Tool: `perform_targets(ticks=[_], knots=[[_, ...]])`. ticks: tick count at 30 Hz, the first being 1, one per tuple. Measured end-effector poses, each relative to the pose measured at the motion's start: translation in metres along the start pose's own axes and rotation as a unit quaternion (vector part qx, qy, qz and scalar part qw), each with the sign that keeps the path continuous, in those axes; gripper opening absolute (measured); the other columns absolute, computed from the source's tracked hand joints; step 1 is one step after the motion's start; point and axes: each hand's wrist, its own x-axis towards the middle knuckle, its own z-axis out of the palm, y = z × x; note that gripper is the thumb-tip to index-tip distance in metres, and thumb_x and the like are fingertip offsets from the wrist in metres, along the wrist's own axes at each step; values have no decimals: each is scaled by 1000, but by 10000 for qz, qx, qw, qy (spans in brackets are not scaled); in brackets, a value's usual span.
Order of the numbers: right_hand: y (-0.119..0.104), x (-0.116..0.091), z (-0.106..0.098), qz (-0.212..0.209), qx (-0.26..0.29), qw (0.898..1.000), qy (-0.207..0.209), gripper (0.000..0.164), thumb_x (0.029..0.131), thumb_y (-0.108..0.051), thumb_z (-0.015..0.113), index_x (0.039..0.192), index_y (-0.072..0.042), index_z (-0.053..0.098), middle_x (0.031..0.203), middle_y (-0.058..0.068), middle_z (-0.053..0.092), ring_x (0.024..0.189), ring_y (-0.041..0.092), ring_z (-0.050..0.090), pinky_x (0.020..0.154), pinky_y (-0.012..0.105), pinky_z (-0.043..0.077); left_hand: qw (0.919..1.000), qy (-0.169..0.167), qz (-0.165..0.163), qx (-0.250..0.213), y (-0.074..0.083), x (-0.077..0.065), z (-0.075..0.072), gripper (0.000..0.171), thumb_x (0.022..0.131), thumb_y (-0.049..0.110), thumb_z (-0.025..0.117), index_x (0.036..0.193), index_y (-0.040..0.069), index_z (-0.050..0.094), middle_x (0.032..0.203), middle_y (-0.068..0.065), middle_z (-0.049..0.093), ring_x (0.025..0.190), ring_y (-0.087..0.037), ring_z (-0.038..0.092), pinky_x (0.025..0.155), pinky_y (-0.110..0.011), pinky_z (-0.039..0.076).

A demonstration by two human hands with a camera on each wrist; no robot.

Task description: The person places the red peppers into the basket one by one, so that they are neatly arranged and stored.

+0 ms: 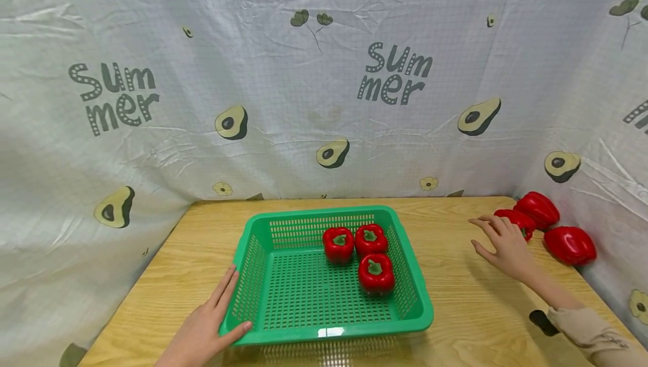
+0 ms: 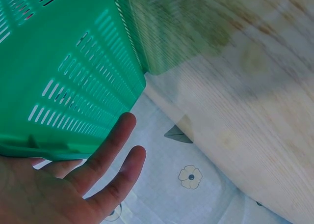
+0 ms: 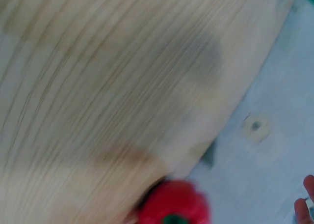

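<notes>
A green plastic basket (image 1: 331, 331) with slotted walls stands on the wooden table in the head view. Inside, toward its right side, three red bell peppers (image 1: 376, 274) sit upright with green stems up. My left hand (image 1: 205, 322) rests on the basket's left rim near the front corner, fingers straight along the outside; the left wrist view shows the fingers (image 2: 105, 160) extended beside the slotted wall. To the right, my right hand (image 1: 506, 246) hovers over the table with spread, slightly bent fingers and holds nothing. It partly covers a red bell pepper (image 1: 517, 219) at the right.
Two more red bell peppers (image 1: 570, 245) lie at the table's right edge, beside the curtain. A pale curtain (image 1: 283, 74) printed with avocados and lettering hangs behind and at both sides. Bare wooden table (image 1: 445, 277) lies between the basket and my right hand.
</notes>
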Motion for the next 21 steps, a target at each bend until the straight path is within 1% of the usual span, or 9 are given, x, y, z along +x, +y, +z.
perform_targets(ticks=[3, 7, 8, 10, 12, 13, 14, 15, 21], knots=[[18, -6, -1, 276, -201, 9994, 107, 68, 88, -59, 25, 104, -1, 58, 98, 20, 52, 87, 36, 43, 64, 44, 31, 10000, 19, 3, 23, 0, 0, 0, 85, 81, 48, 58, 144, 11, 15, 149, -8, 16, 95, -28, 60, 68, -38, 48], [36, -12, -5, 523, -429, 9976, 107, 70, 87, -59, 24, 104, 1, 56, 101, 25, 50, 88, 41, 43, 64, 49, 33, 10000, 13, 4, 43, 0, 0, 0, 85, 81, 48, 58, 144, 11, 15, 150, -7, 16, 93, -28, 61, 67, -37, 48], [40, -13, -6, 576, -495, 9971, 78, 65, 88, -56, 30, 105, 1, 55, 102, 27, 49, 89, 42, 43, 64, 51, 34, 10000, 19, 13, 45, 0, 0, 0, 85, 81, 48, 58, 144, 11, 15, 150, -7, 16, 93, -28, 61, 67, -37, 48], [47, -15, -7, 732, -551, 9958, -22, 50, 86, -44, 49, 106, 1, 53, 104, 29, 47, 90, 45, 41, 64, 54, 34, 10000, 30, 27, 54, 0, 0, 0, 85, 81, 48, 58, 144, 11, 15, 150, -7, 16, 93, -28, 61, 67, -37, 48], [52, -16, -9, 913, -606, 9939, -131, 43, 76, -26, 63, 108, 2, 52, 106, 30, 45, 91, 47, 40, 63, 56, 33, 10000, 41, 36, 49, 0, 0, 0, 85, 81, 48, 58, 144, 11, 15, 150, -7, 16, 93, -29, 61, 67, -37, 48], [55, -16, -9, 1023, -642, 9925, -200, 45, 71, -19, 66, 108, 1, 50, 107, 30, 44, 91, 47, 39, 63, 56, 33, 10000, 48, 40, 52, 0, 0, 0, 85, 81, 48, 58, 144, 11, 15, 150, -7, 16, 93, -28, 61, 66, -37, 48], [57, -16, -9, 1134, -685, 9908, -276, 51, 65, -12, 69, 110, 1, 49, 108, 30, 43, 92, 48, 38, 64, 57, 32, 10000, 48, 43, 53, -1, 0, 0, 85, 81, 47, 58, 144, 11, 15, 150, -7, 16, 93, -28, 61, 66, -37, 48], [59, -17, -9, 1238, -730, 9890, -339, 54, 62, -10, 70, 110, 1, 48, 109, 30, 42, 93, 48, 37, 63, 57, 32, 10000, 45, 40, 46, -1, 0, 0, 85, 81, 47, 58, 144, 11, 15, 150, -7, 16, 92, -28, 61, 65, -36, 48], [68, -19, -6, 1699, -871, 9794, -656, 61, 65, -16, 71, 116, -1, 41, 112, 35, 35, 94, 52, 35, 61, 58, 29, 10000, -14, 24, -6, -2, 0, 1, 85, 81, 48, 57, 145, 11, 14, 150, -8, 15, 95, -30, 60, 66, -36, 48]])
